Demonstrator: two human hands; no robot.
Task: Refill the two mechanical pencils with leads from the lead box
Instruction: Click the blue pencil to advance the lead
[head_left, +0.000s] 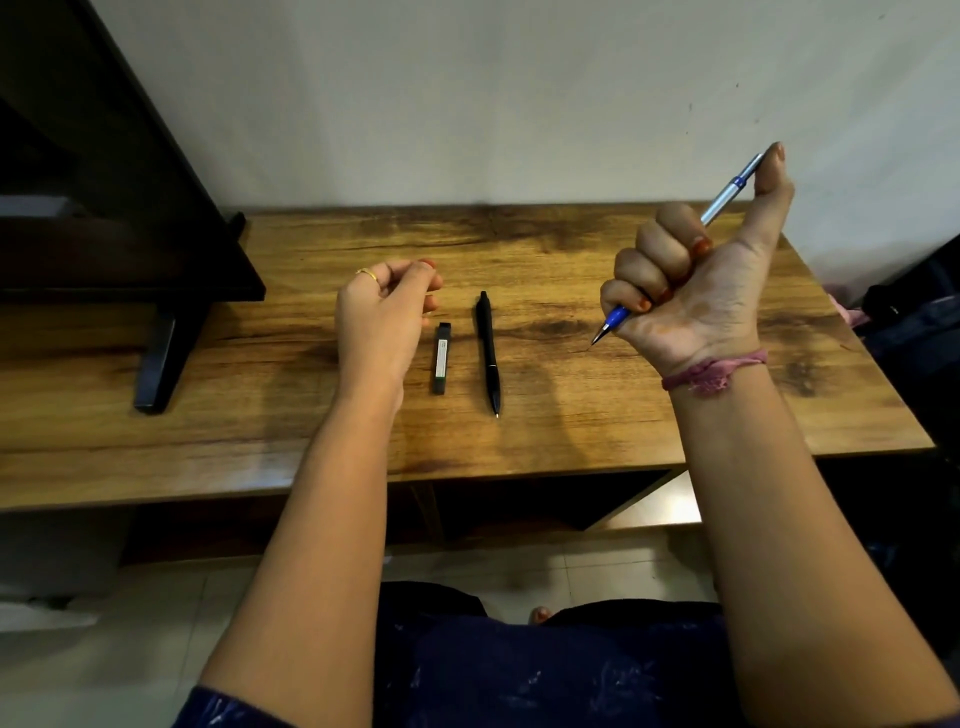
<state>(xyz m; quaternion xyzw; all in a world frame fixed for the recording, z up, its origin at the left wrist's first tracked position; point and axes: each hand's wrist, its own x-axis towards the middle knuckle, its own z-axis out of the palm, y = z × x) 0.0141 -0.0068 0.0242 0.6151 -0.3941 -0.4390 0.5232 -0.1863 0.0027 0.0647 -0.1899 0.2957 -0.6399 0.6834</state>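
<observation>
My right hand (696, 280) is raised above the table and grips a blue and silver mechanical pencil (727, 195) in its fist, tip pointing down-left, thumb resting on the top end. A black mechanical pencil (489, 353) lies on the wooden table (571, 415), tip toward me. To its left lies the dark lead box (442, 358). My left hand (384, 312) hovers just left of the box with its fingers loosely curled; I cannot tell whether anything small is between the fingertips.
A black monitor with its stand foot (156, 364) occupies the left of the table. A white wall rises behind. Dark bags (914, 322) sit off the right edge. My lap is below the front edge.
</observation>
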